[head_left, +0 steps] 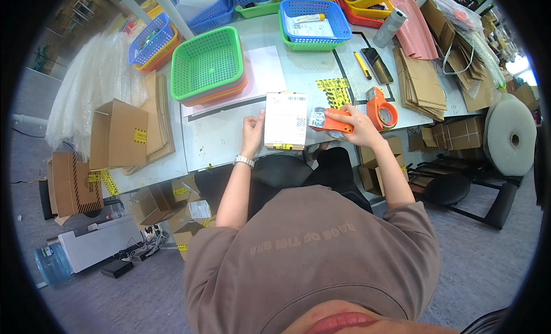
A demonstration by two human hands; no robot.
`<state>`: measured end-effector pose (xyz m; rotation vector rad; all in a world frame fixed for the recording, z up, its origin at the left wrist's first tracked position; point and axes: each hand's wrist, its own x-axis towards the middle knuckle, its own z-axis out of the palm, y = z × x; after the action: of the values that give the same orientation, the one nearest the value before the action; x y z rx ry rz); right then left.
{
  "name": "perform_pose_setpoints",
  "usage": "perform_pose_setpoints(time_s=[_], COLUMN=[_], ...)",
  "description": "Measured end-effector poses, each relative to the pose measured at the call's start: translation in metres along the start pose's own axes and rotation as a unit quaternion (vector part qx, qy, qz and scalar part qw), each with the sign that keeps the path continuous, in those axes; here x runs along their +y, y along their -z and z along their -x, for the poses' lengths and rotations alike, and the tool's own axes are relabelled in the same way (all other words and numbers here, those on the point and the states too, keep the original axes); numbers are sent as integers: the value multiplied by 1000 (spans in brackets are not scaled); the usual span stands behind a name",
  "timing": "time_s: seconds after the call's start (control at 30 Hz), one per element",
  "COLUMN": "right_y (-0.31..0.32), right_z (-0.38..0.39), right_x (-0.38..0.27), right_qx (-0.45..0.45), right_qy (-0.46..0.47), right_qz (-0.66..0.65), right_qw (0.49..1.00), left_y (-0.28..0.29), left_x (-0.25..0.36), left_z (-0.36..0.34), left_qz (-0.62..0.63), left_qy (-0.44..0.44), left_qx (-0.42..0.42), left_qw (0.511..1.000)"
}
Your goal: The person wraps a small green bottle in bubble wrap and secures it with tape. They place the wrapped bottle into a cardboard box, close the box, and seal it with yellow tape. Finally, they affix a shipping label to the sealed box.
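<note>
A small cardboard box (285, 121) with a white printed label on top stands at the table's near edge, with yellow-black tape on its near side. My left hand (253, 132) is closed against the box's left side, fingers partly hidden. My right hand (354, 126) grips an orange tape dispenser (336, 123) just right of the box; its front end points at the box. A second orange tape dispenser (381, 109) stands right beyond my right hand. Strips of yellow-black tape (334, 93) lie on the table behind the held dispenser.
Stacked green and orange baskets (206, 64) stand at the left; a blue basket (315, 21) holds papers. A yellow cutter (362, 65), phone (376, 66) and grey bottle (390, 28) lie or stand at the right. Flat cardboard (418, 84) is beyond. An open carton (119, 134) stands left.
</note>
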<state>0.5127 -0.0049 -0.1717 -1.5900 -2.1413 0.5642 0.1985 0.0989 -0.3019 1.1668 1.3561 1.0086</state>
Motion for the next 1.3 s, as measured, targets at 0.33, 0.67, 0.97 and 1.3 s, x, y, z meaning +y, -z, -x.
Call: perform_pose_setpoints(time_s=[0.33, 0.67, 0.97, 1.3], right_y=[-28, -45, -27, -36], right_z=[9, 14, 65, -22], right_x=[3, -22, -46, -99], right_qx=[40, 57, 74, -163], right_qy=[-1, -15, -57, -67], right_qz=[-36, -36, 13, 312], right_qw=[999, 998, 996, 933], left_y=[-2, -10, -40, -48], left_x=[2, 116, 86, 89], left_z=[7, 19, 16, 18], left_qz=[-143, -221, -506, -555], left_qy=[-75, -355, -396, -372], left_qx=[17, -82, -170, -164], left_qw=[987, 905, 747, 726])
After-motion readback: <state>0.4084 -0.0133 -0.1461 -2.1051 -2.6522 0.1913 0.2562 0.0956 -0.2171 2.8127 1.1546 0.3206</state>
